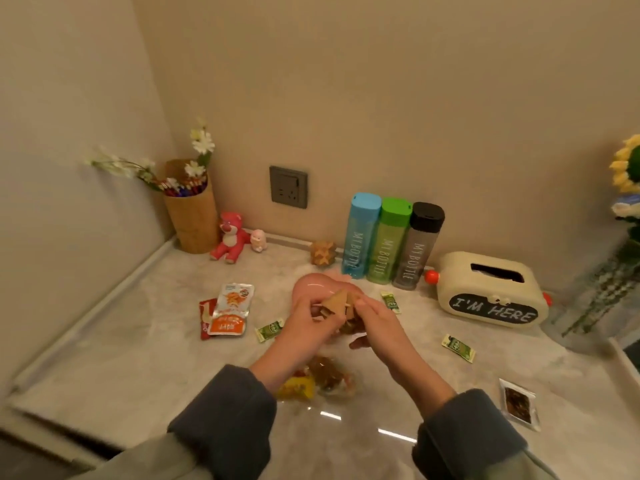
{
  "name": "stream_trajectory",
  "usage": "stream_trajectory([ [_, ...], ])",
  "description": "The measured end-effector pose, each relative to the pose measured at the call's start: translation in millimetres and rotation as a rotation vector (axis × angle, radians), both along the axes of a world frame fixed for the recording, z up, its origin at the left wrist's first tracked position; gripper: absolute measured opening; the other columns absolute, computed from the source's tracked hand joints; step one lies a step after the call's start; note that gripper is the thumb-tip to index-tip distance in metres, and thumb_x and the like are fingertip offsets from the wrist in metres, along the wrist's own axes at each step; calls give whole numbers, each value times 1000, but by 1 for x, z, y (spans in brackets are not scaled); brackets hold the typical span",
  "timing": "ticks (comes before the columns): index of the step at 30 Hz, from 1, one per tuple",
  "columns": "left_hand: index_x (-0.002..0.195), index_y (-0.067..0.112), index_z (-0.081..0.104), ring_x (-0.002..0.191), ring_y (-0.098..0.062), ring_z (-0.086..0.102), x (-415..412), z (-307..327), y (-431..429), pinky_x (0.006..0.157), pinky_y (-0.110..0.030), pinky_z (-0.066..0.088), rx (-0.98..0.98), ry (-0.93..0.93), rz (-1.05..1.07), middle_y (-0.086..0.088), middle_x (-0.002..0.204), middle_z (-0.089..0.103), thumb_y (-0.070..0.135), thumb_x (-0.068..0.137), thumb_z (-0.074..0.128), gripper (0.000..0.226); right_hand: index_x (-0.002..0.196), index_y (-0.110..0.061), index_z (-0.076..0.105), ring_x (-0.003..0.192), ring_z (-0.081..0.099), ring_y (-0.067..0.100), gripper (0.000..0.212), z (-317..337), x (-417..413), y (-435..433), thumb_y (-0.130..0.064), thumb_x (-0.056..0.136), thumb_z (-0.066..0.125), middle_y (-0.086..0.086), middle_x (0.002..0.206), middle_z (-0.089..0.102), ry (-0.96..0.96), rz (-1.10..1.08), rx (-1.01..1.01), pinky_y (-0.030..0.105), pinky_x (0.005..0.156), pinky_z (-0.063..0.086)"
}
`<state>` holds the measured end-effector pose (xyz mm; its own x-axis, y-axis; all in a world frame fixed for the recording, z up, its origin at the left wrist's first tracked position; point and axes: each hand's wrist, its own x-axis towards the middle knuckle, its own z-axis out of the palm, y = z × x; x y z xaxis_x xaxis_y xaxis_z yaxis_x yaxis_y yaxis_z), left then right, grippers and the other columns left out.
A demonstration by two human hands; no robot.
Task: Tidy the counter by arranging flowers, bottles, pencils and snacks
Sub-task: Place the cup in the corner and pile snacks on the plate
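Gripping a wooden puzzle piece point(337, 303) together, both hands' fingers point(313, 306) are closed over the pink bowl point(311, 287).

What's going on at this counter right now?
A person's left hand and right hand together hold a small wooden puzzle piece above a pink dish. Three MY BOTTLE bottles already stand in a row against the wall, and pencils with white flowers sit in the bamboo holder. Snack packets and green sachets lie scattered on the marble counter.

Left hand point(304, 323) and right hand point(377, 323) meet mid-frame, fingers curled.
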<state>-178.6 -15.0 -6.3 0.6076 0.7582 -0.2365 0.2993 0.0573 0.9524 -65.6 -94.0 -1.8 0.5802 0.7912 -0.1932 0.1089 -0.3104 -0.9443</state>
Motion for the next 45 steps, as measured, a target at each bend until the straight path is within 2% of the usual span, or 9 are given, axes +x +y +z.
stream_trajectory([
  [2, 127, 24, 44, 112, -14, 54, -7, 3, 28, 96, -33, 49, 24, -1, 18, 5, 121, 54, 24, 87, 67, 46, 124, -24, 60, 104, 63, 22, 31, 2, -4, 31, -20, 103, 38, 6, 121, 63, 9, -11, 26, 33, 78, 57],
  [6, 130, 21, 43, 107, -12, 55, -12, -2, 85, 96, -36, 50, 47, -1, 24, 5, 117, 54, 27, 85, 69, 52, 133, -20, 55, 91, 67, 19, 34, 5, -13, 84, -17, 103, 40, 7, 113, 66, 106, -7, -1, 26, 59, 55],
  [11, 130, 19, 42, 104, -16, 59, -10, -21, 149, 76, -28, 54, 34, 27, 1, 0, 121, 56, 31, 88, 65, 49, 137, -23, 48, 95, 65, 16, 35, -5, -20, 142, -20, 104, 40, 6, 115, 65, 157, -25, -37, 26, 71, 56],
  [14, 131, 16, 43, 105, -18, 60, -5, -33, 184, 84, -34, 55, 17, 67, -24, -3, 122, 58, 33, 88, 65, 51, 137, -23, 48, 103, 64, 19, 36, -16, -18, 173, -29, 102, 44, 5, 121, 63, 208, -88, -105, 34, 87, 55],
  [21, 128, 15, 52, 99, -25, 65, 20, -56, 241, 90, -45, 53, 6, 111, -74, -7, 112, 67, 35, 88, 64, 46, 107, -13, 68, 91, 66, 17, 29, -21, -3, 226, -18, 101, 41, 8, 100, 69, 316, -191, -112, 37, 91, 56],
  [27, 104, 15, 64, 102, -26, 64, 40, -65, 258, 95, -42, 50, 44, 72, -90, -8, 104, 69, 6, 92, 54, 18, 84, -23, 62, 80, 59, 8, 33, -25, 1, 247, -10, 101, 37, -3, 85, 63, 251, -201, -117, 26, 78, 49],
  [32, 118, 12, 60, 108, -27, 62, 41, -62, 254, 99, -45, 47, -22, 48, -114, -11, 111, 67, -1, 92, 48, 32, 123, -21, 57, 85, 57, 1, 33, -26, 2, 245, -6, 101, 37, -4, 103, 63, 220, -160, -128, 15, 71, 47],
  [37, 127, 15, 49, 113, -29, 59, 35, -50, 238, 100, -46, 47, -120, 12, -58, -2, 110, 61, 6, 94, 51, 35, 143, -20, 44, 115, 50, 14, 46, -22, -3, 228, -10, 98, 42, -2, 134, 51, 216, -175, -132, 36, 102, 45],
  [45, 139, 15, 44, 123, -12, 47, -2, -34, 206, 108, -39, 40, -24, 36, -193, 3, 137, 49, 14, 95, 54, 46, 130, -19, 56, 111, 58, 16, 39, -13, -17, 168, -7, 94, 50, -3, 125, 56, 63, -181, -89, 37, 94, 53],
])
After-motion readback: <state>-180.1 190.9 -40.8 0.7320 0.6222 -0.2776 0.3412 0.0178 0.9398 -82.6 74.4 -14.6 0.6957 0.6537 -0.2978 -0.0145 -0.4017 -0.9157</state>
